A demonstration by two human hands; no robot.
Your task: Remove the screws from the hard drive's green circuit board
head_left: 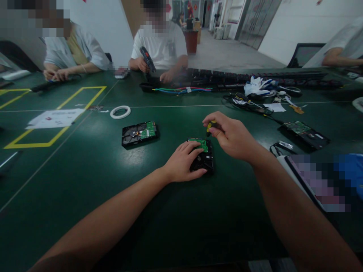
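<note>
A hard drive [206, 161] lies on the green table in front of me, its green circuit board facing up. My left hand [183, 161] grips it from the left, with fingers spread over the board and thumb along the near edge. In my right hand [231, 135] is a small yellow and black screwdriver [209, 129], pinched between thumb and fingers. Its tip points down at the far right part of the circuit board; whether it sits in a screw is too small to tell. Another hard drive [139, 134] lies apart to the left, board up.
A roll of white tape [120, 112] and papers [53, 118] lie to the left. At right are a third drive [304, 134], cables [249, 105], gloves [258, 86] and a tablet-like device [303, 181]. Across the table, a person holds a power drill [148, 59] beside long cable bundles [181, 90].
</note>
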